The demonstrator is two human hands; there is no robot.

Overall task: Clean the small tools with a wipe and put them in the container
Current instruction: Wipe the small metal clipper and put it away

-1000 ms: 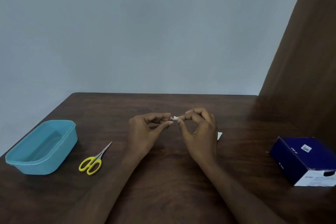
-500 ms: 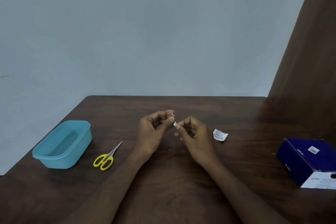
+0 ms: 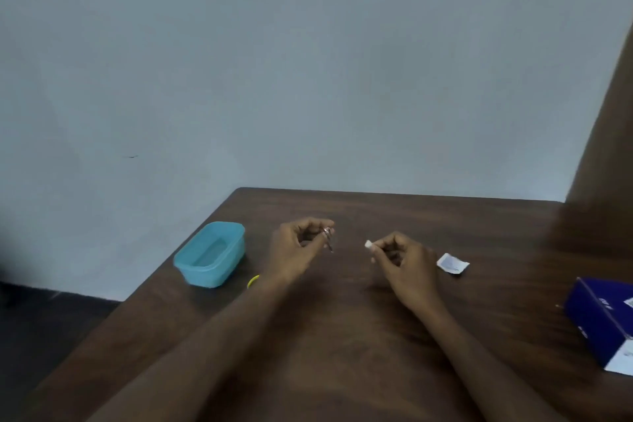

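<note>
My left hand pinches a small metal tool that hangs down from its fingertips above the brown table. My right hand pinches a small white wipe, apart from the tool by a short gap. The blue plastic container stands open on the table just left of my left hand. Only a bit of the yellow scissors handle shows beside my left wrist; the rest is hidden by my arm.
A torn white wipe packet lies right of my right hand. A dark blue box sits at the table's right edge. A brown panel rises at the back right. The table's left edge drops to a dark floor.
My hands have drawn apart: the wipe has left the tool, and my left hand has swung toward the container. The view has turned left, and my arm now covers most of the scissors.
</note>
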